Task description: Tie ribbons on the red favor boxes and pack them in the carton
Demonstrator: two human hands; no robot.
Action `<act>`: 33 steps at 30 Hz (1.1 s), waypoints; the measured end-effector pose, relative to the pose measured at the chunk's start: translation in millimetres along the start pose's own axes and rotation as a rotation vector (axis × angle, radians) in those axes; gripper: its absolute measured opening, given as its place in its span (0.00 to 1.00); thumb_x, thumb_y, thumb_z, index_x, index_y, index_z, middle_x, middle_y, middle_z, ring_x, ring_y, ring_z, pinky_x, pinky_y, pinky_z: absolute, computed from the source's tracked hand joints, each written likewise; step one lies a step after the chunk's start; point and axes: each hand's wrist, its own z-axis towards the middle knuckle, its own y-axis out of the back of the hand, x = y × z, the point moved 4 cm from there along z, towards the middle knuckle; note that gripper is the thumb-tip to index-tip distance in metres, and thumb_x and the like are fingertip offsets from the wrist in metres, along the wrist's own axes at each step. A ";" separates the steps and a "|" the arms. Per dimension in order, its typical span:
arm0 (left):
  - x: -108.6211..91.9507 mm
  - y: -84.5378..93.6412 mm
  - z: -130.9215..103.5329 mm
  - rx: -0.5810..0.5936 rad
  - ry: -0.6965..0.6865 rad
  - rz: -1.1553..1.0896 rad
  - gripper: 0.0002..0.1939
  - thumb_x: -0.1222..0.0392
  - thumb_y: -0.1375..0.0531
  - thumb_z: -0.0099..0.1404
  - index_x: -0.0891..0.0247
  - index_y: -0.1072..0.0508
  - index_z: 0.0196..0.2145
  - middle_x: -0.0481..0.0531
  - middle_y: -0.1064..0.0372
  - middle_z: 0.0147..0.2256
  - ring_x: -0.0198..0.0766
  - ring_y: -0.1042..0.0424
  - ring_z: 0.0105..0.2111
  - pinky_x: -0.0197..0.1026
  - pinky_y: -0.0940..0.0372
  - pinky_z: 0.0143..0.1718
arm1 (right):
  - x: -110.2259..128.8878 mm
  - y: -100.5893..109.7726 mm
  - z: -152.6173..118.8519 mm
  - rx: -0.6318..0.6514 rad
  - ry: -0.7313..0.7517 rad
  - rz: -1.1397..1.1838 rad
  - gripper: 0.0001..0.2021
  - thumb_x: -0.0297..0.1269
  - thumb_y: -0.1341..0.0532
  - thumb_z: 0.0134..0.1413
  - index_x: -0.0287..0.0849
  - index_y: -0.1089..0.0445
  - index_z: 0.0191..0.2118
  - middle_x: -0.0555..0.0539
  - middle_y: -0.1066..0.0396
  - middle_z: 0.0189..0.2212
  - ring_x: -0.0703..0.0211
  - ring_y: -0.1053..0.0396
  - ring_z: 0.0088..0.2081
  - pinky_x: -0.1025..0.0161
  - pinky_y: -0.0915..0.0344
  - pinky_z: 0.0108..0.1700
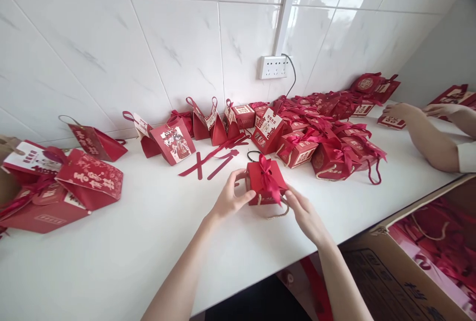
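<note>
A red gift box [256, 175] with a ribbon bow [265, 175] on its lid stands on the white table between my hands. A cord handle [279, 214] hangs down at its front right. My left hand [231, 194] presses the box's left side, thumb at the front corner and fingers curled behind it. Against the right side rests my right hand [303, 207], its fingertips on the edge near the cord. Just behind the box lies a black ring [254, 154], partly hidden. Loose red ribbon strips [219, 165] lie beyond my left hand.
Many red gift boxes [297, 147] crowd the table's back right, with several folded boxes [176, 140] along the wall. Larger red boxes [91, 180] stand at left. Another person's hands [403, 110] touch a box at far right. A carton [394, 261] sits below the front edge.
</note>
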 end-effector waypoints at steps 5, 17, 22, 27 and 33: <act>9.3 35.2 6.2 -0.441 0.022 -0.093 0.16 0.50 0.43 0.61 0.59 0.30 0.44 0.57 0.34 0.53 0.46 0.38 0.57 0.48 0.45 0.57 | 9.4 -6.6 -19.5 0.143 -0.156 0.000 0.28 0.61 0.50 0.55 0.39 0.27 0.28 0.40 0.25 0.26 0.46 0.26 0.34 0.49 0.33 0.44; -5.5 12.2 -0.7 -0.288 -0.065 0.053 0.29 0.50 0.38 0.58 0.56 0.39 0.56 0.55 0.43 0.59 0.46 0.45 0.61 0.49 0.44 0.58 | -8.9 -11.4 28.5 0.075 0.179 -0.055 0.48 0.49 0.33 0.44 0.54 0.63 0.65 0.42 0.64 0.67 0.44 0.61 0.67 0.41 0.50 0.62; -15.9 1.6 -6.3 -0.251 -0.184 0.077 0.21 0.51 0.39 0.59 0.58 0.33 0.49 0.56 0.34 0.52 0.45 0.36 0.55 0.46 0.38 0.53 | 2.2 -17.8 35.2 0.151 0.236 0.000 0.46 0.41 0.34 0.45 0.56 0.62 0.65 0.41 0.59 0.65 0.46 0.53 0.64 0.44 0.42 0.58; -16.9 12.4 -8.2 -0.480 -0.122 0.011 0.12 0.52 0.37 0.56 0.63 0.30 0.30 0.52 0.29 0.31 0.39 0.29 0.35 0.41 0.34 0.39 | 6.9 -24.7 33.6 0.087 0.323 -0.057 0.43 0.38 0.33 0.43 0.54 0.57 0.63 0.40 0.53 0.62 0.45 0.46 0.60 0.47 0.33 0.51; -13.6 16.9 -4.4 -0.379 0.000 0.047 0.16 0.49 0.40 0.56 0.62 0.34 0.18 0.47 0.36 0.20 0.34 0.35 0.24 0.37 0.37 0.30 | 8.4 -23.9 45.6 -0.051 0.464 -0.157 0.44 0.33 0.34 0.42 0.55 0.56 0.63 0.41 0.53 0.58 0.45 0.47 0.60 0.49 0.32 0.51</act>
